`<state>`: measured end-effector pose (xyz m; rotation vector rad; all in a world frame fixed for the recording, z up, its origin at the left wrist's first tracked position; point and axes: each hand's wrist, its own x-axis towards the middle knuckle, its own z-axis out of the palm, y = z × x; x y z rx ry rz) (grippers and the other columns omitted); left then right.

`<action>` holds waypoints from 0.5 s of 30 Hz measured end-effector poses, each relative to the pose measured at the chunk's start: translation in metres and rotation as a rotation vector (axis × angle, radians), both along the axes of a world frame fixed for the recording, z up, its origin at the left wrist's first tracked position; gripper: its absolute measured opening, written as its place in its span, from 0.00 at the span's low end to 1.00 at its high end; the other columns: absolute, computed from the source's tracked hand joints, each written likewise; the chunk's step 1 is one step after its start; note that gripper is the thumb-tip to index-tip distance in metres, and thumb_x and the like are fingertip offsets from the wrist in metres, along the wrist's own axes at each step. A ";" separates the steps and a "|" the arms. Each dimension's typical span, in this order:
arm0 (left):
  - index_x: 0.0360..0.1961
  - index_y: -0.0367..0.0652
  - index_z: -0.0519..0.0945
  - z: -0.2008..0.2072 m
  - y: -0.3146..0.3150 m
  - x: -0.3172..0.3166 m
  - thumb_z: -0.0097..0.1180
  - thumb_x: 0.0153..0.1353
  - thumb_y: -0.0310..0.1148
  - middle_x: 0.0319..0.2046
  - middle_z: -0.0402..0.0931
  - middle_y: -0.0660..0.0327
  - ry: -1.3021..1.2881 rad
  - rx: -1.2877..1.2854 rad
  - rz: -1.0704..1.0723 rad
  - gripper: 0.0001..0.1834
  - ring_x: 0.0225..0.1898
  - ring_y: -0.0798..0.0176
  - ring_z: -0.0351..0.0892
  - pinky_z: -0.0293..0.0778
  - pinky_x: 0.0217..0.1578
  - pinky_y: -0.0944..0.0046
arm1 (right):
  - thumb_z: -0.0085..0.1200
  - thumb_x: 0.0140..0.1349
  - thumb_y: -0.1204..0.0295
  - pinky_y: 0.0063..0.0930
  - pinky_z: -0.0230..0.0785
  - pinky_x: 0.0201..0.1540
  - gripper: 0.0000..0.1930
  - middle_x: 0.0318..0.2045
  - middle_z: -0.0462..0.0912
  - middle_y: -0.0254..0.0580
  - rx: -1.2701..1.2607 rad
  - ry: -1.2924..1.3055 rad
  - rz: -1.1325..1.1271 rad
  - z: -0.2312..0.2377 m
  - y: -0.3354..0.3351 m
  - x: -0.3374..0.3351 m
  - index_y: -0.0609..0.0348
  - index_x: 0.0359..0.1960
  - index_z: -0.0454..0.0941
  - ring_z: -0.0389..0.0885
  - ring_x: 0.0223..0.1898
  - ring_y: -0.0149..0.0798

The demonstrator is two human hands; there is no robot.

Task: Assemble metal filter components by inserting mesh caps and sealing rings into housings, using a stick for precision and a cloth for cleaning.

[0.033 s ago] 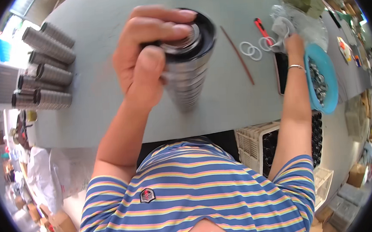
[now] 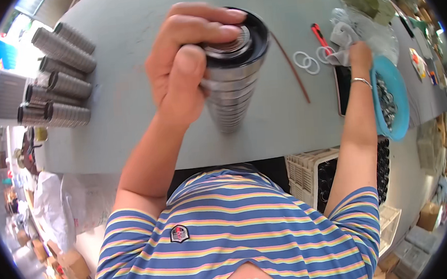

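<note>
A tall stack of round metal parts with ringed sides (image 2: pixel 231 95) stands upright on the table in front of me. Its uppermost piece has a black rim and a silvery middle. My left hand (image 2: pixel 184 54) grips this top piece, thumb against the near left side and fingers bent over into the opening. Stretched out to the right, my right hand (image 2: pixel 361 54) is closed on a white cloth (image 2: pixel 345 37); its fingertips are partly hidden. Close by lie a red and black utility knife (image 2: pixel 321 38) and several white rings (image 2: pixel 306 62).
More ringed metal stacks (image 2: pixel 64 49) stand at the table's left. A thin brown stick (image 2: pixel 292 70) lies right of my stack. Beside my right forearm are a dark flat device (image 2: pixel 343 89) and a blue basin (image 2: pixel 399 111) of small metal parts. A pale crate (image 2: pixel 301 178) sits below the edge.
The whole view has shifted slightly, so everything appears a little farther right. My left hand stays on the stack's top and my right hand stays at the cloth.
</note>
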<state>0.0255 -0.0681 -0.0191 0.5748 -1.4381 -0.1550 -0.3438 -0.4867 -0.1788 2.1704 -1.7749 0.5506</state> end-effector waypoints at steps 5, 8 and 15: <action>0.41 0.30 0.80 0.009 0.008 0.002 0.35 0.78 0.45 0.46 0.79 0.42 -0.021 0.090 0.082 0.28 0.47 0.53 0.82 0.78 0.51 0.58 | 0.59 0.64 0.67 0.36 0.77 0.44 0.10 0.37 0.88 0.46 -0.308 -0.630 0.420 0.116 0.155 0.074 0.60 0.39 0.85 0.86 0.38 0.44; 0.41 0.31 0.78 0.008 0.017 -0.013 0.34 0.77 0.44 0.46 0.79 0.39 0.668 0.341 0.201 0.27 0.47 0.45 0.84 0.79 0.52 0.54 | 0.62 0.66 0.68 0.30 0.74 0.48 0.13 0.45 0.83 0.40 -0.027 -1.447 0.690 0.130 0.271 0.113 0.63 0.47 0.81 0.81 0.45 0.34; 0.31 0.32 0.77 0.012 0.027 -0.016 0.37 0.73 0.44 0.41 0.79 0.41 0.050 0.103 0.178 0.25 0.53 0.38 0.79 0.74 0.57 0.42 | 0.55 0.69 0.66 0.33 0.65 0.51 0.12 0.41 0.69 0.44 -0.406 -0.980 1.158 0.166 0.400 0.219 0.59 0.40 0.66 0.67 0.43 0.37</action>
